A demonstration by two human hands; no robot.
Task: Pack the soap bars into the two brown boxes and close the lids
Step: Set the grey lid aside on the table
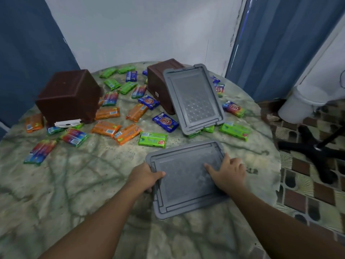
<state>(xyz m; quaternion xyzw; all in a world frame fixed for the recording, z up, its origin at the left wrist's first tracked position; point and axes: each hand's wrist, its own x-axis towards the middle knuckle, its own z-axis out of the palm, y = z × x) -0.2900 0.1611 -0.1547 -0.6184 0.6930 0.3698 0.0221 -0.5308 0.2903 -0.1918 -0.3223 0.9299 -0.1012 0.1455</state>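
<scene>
Two brown boxes stand upside down on the round table: one at the left, one at the back centre. A grey lid leans against the back box. A second grey lid lies flat near me. My left hand grips its left edge, thumb on top. My right hand rests on its right side with the fingers spread. Several wrapped soap bars in orange, green, blue and mixed colours are scattered over the table.
The marbled round table has bare surface at the front left. A white wall stands behind, with blue curtains on both sides. A black chair base and a white bucket are on the tiled floor at the right.
</scene>
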